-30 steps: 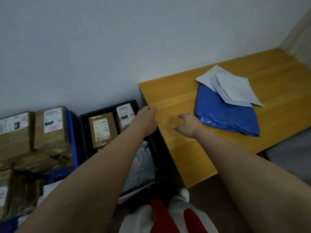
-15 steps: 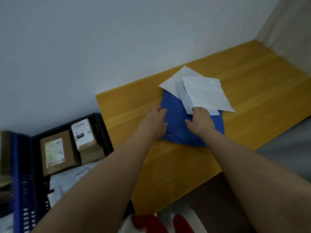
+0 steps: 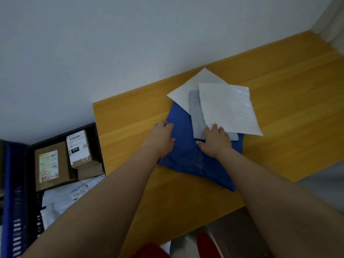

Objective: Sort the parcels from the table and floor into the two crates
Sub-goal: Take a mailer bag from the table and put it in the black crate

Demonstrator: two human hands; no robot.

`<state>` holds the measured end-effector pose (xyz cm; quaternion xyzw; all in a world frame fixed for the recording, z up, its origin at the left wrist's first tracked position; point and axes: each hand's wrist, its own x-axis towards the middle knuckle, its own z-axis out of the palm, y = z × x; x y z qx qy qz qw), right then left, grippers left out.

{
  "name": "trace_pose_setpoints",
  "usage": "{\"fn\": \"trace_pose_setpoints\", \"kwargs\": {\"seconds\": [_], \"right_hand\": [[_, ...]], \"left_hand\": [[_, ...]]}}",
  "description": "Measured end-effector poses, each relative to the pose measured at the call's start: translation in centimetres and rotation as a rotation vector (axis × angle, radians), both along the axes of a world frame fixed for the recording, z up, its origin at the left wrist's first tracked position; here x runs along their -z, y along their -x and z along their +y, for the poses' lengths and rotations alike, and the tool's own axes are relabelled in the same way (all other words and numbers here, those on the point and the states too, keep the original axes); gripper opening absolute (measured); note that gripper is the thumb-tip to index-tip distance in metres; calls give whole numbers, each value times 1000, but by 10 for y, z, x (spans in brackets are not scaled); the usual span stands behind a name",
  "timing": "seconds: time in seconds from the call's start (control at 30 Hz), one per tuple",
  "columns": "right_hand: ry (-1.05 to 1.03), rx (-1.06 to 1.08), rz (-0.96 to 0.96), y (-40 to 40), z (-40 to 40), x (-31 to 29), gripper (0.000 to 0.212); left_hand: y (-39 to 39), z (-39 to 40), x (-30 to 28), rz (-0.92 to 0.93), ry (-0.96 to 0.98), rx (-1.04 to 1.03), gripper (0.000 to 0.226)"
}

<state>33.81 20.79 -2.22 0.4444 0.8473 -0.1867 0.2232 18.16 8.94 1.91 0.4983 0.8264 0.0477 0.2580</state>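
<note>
- Looking down from the head camera, we see both bare arms stretched over the wooden table (image 3: 279,101), which stands against a pale wall.
- The left hand (image 3: 161,138) lies on the left edge of the blue parcel (image 3: 188,155), its fingertips curled over that edge and the thumb laid on the blue plastic; we read it as gripping the edge.
- The right hand (image 3: 216,141) rests on top of the same blue parcel, its fingers fairly straight and reaching onto the lower edge of the grey mailer (image 3: 197,118); we cannot tell whether it pinches anything.
- The blue parcel lies flat on the table, its near corner close to the table's front edge.
- The grey mailer lies on the blue parcel, a white mailer (image 3: 228,107) overlaps it on the right, and another white envelope (image 3: 183,94) lies beneath both toward the wall.
- To the left of the table, on the floor, stands the black crate (image 3: 97,146); in it we see a brown box (image 3: 50,164) with a label, a second labelled box (image 3: 78,148) tilted beside it, and white mailers (image 3: 74,192) nearer to us.
- Just left of the black crate we see the wall of the blue crate (image 3: 14,211).
</note>
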Motion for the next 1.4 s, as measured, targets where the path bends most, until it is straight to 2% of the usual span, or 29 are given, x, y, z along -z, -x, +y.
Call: {"fn": "trace_pose_setpoints", "kwargs": {"seconds": [0.1,0.27,0.3,0.43,0.73,0.83,0.9,1.0,1.03,1.1,1.23,1.4], "right_hand": [[-63,-15,58,3,3,-9,64],[-303,-64,219,18,9,-45,25],[-333,-60,264,23,8,-55,23],[-333,9,524,49,-12,-95,35],[-373,-67,919,118,-101,-175,31],[-357,-55,1034,137,-131,-193,29],[-350,-34,1071,146,-148,-201,31],[-314,23,1128,155,-171,-206,36],[-305,44,1133,157,-177,-206,36],[-311,63,1094,159,-187,-201,39],[-328,147,957,155,-200,-180,63],[-204,361,874,147,-212,-154,63]], "left_hand": [[2,3,-4,0,-9,8,59],[11,-1,-21,1,-66,20,58],[15,-4,-26,3,-81,20,57],[37,-24,-49,34,-145,15,53],[108,-112,-92,102,-297,-80,72],[126,-142,-100,188,-338,-93,68],[136,-159,-104,195,-349,-113,54],[147,-183,-107,238,-361,-127,14],[150,-191,-106,221,-381,-144,8],[154,-205,-105,164,-434,-188,10],[161,-228,-104,71,-569,-336,8],[163,-245,-106,-28,-698,-520,10]]}}
